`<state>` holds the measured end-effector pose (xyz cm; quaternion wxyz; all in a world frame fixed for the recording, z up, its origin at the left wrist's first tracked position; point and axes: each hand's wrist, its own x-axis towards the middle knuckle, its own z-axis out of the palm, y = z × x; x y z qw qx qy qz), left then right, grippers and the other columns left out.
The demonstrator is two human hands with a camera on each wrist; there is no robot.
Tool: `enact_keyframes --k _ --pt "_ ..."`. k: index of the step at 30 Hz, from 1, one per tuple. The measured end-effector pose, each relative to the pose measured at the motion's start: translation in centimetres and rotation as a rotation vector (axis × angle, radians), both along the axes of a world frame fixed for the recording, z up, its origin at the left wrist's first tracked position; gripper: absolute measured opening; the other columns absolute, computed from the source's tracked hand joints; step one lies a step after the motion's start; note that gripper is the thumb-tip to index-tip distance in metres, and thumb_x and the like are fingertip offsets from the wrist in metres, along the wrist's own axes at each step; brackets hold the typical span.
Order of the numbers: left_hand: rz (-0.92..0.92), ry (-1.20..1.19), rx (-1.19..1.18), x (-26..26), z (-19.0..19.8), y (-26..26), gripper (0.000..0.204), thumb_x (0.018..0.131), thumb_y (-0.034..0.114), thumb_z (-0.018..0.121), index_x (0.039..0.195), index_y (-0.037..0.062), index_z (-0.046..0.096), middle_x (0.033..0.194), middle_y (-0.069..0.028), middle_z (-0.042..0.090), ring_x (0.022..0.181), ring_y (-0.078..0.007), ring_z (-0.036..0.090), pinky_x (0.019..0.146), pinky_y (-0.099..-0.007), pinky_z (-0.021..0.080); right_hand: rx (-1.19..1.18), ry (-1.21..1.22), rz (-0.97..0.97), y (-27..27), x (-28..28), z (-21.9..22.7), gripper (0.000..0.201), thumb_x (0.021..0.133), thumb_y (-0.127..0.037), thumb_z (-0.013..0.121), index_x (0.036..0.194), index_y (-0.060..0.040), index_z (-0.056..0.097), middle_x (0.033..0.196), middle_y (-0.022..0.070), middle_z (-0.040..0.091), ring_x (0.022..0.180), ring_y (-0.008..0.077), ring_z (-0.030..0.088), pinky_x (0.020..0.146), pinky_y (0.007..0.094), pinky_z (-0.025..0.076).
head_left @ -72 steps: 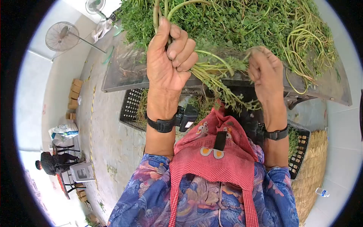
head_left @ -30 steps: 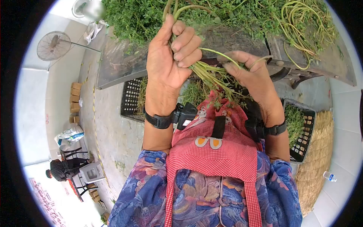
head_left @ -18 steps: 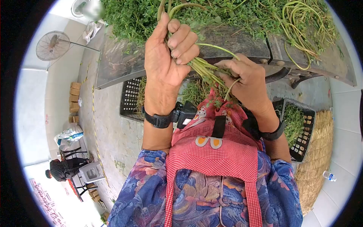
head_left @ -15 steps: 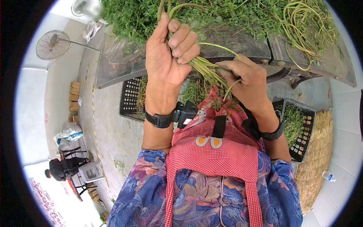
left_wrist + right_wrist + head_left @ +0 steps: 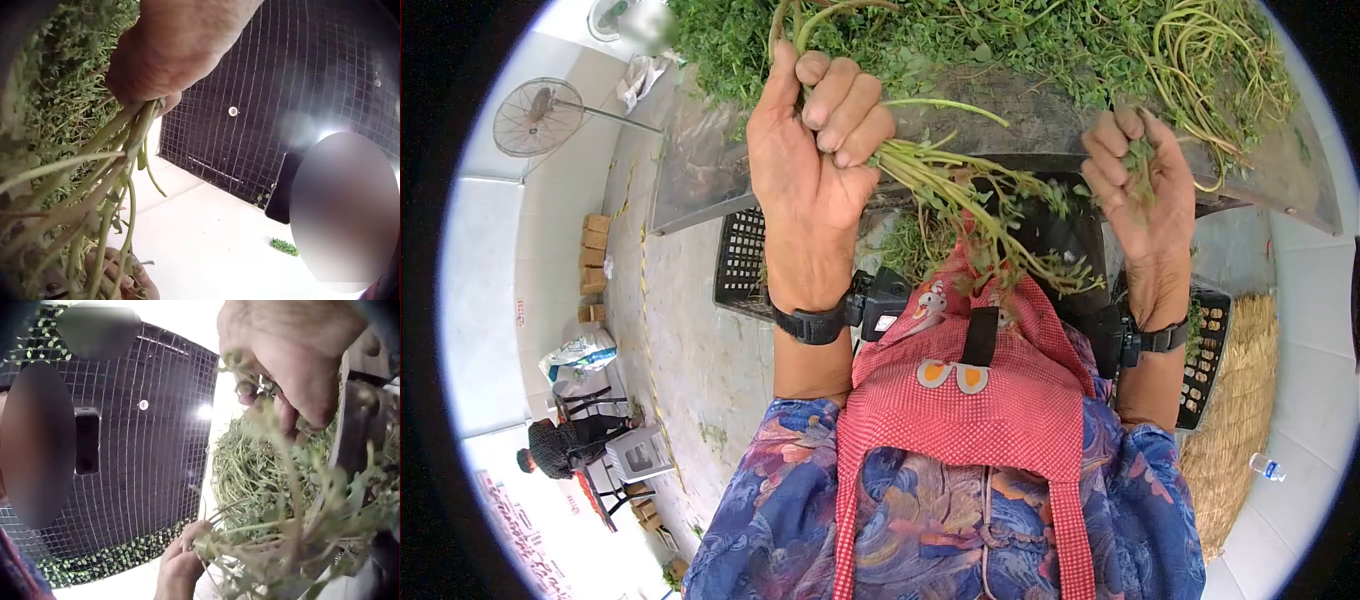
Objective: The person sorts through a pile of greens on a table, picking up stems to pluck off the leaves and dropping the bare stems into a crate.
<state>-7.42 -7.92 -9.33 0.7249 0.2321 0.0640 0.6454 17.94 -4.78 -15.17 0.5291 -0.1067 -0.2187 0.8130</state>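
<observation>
My left hand (image 5: 815, 150) grips a bunch of long leafy stems (image 5: 930, 175), curled round their thick bare ends. Their leafy tips hang to the right over the red checked apron. In the left wrist view the stems (image 5: 131, 150) fan out below the fist. My right hand (image 5: 1145, 215) is raised at the table's front edge, apart from the bunch, its fingers curled round a small leafy sprig (image 5: 1140, 165). Bits of green (image 5: 247, 378) show between its fingers in the right wrist view. A large heap of the same greens (image 5: 1000, 50) covers the table behind both hands.
Long bare stems (image 5: 1200, 80) lie in a tangle at the table's right. Below the table (image 5: 720, 185) stand a black crate (image 5: 740, 260) at left and another crate (image 5: 1205, 360) at right, beside a straw mat (image 5: 1240, 400). A fan (image 5: 540, 118) and a seated person (image 5: 560, 448) are farther left.
My right hand has gone from the bunch's stems out to the right and up, with a sprig in its fingers. My left hand has shifted slightly left, still holding the bunch.
</observation>
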Motion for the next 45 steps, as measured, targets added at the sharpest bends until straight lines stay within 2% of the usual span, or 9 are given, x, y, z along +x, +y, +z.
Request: enact_keyframes --k 8,19,22,27,29,31,35,39,45 --pt "0.029 0.039 -0.023 0.9 -0.7 0.3 0.035 0.097 0.033 0.038 0.075 0.0087 0.05 0.059 0.0003 0.037 0.048 -0.0106 0.033 0.04 -0.0241 0.028 0.578 -0.966 -0.191 -3.6 -3.7 0.4 0.017 0.087 -0.013 0.058 0.099 -0.0014 0.062 0.072 -0.0023 0.056 0.059 0.0004 0.048 0.047 0.0165 0.037" --pt "0.03 0.079 -0.034 1.9 -1.1 0.0 0.035 0.097 0.035 0.039 0.075 0.0097 0.049 0.058 -0.0005 0.039 0.048 -0.0107 0.034 0.04 -0.0241 0.03 0.705 -0.966 -0.268 -3.7 -5.9 -0.2 0.013 0.078 -0.01 0.066 0.085 0.002 0.066 0.066 0.0021 0.06 0.061 0.0033 0.049 0.054 0.0217 0.042" --pt "0.078 0.183 -0.032 2.2 -1.1 -0.2 0.034 0.097 0.036 0.038 0.076 0.0101 0.048 0.059 -0.0012 0.04 0.049 -0.0113 0.036 0.04 -0.0249 0.031 0.467 -0.917 -0.027 -3.7 -5.5 0.3 0.014 0.077 -0.01 0.066 0.084 0.002 0.066 0.064 0.006 0.06 0.059 0.0049 0.049 0.054 0.023 0.042" --pt "0.225 0.278 -0.088 3.6 -1.0 -0.5 0.034 0.098 0.033 0.035 0.076 0.0086 0.043 0.063 -0.0006 0.036 0.052 -0.0119 0.031 0.046 -0.0257 0.03 0.623 -1.273 -0.514 -2.6 -6.1 -0.4 0.013 0.076 -0.012 0.065 0.076 0.0014 0.063 0.06 0.0117 0.056 0.055 0.0128 0.054 0.051 0.027 0.042" --pt "0.166 0.217 -0.089 2.8 -1.4 -0.3 0.034 0.098 0.033 0.035 0.076 0.0085 0.043 0.063 -0.0009 0.034 0.052 -0.0128 0.03 0.047 -0.0264 0.03 0.652 -1.196 -0.517 -1.4 -4.6 -1.2 0.012 0.078 -0.012 0.064 0.079 -0.0007 0.062 0.057 0.0055 0.053 0.048 0.0126 0.049 0.045 0.0262 0.037" --pt "0.11 0.159 -0.098 2.6 -1.5 -0.3 0.034 0.098 0.033 0.035 0.076 0.0084 0.044 0.063 -0.0011 0.033 0.053 -0.0136 0.029 0.049 -0.0271 0.03 -0.023 -0.28 0.017 -0.9 -2.7 -0.4 0.011 0.081 -0.012 0.063 0.084 -0.0032 0.057 0.054 -0.0013 0.045 0.043 0.0081 0.039 0.041 0.0226 0.029" --pt "0.199 0.148 -0.117 2.6 -1.8 -0.1 0.034 0.098 0.031 0.035 0.08 0.0051 0.049 0.08 -0.0123 0.052 0.075 -0.0251 0.053 0.075 -0.0393 0.046 -0.073 -0.072 -0.027 -2.3 -2.7 0.7 0.016 0.09 -0.019 0.053 0.087 -0.0037 0.054 0.061 -0.0022 0.044 0.043 0.0043 0.033 0.039 0.0184 0.025" --pt "0.05 0.064 0.008 2.0 -3.0 0.8 0.034 0.098 0.027 0.033 0.086 0.0016 0.053 0.113 -0.0256 0.055 0.112 -0.0368 0.051 0.104 -0.0563 0.032 0.136 -0.522 -0.043 -3.0 -3.3 -0.2 0.017 0.092 -0.02 0.05 0.093 -0.0037 0.055 0.063 -0.0027 0.046 0.045 0.0036 0.034 0.04 0.0179 0.024" --pt "0.13 0.112 -0.024 2.8 -2.0 0.5 0.032 0.098 0.024 0.032 0.087 0.0019 0.053 0.115 -0.0251 0.054 0.113 -0.036 0.05 0.104 -0.056 0.032 0.626 -0.954 -0.253 -4.1 -5.3 -1.3 0.016 0.086 -0.012 0.059 0.097 -0.0003 0.06 0.068 -0.0013 0.055 0.06 0.0018 0.048 0.051 0.019 0.039"
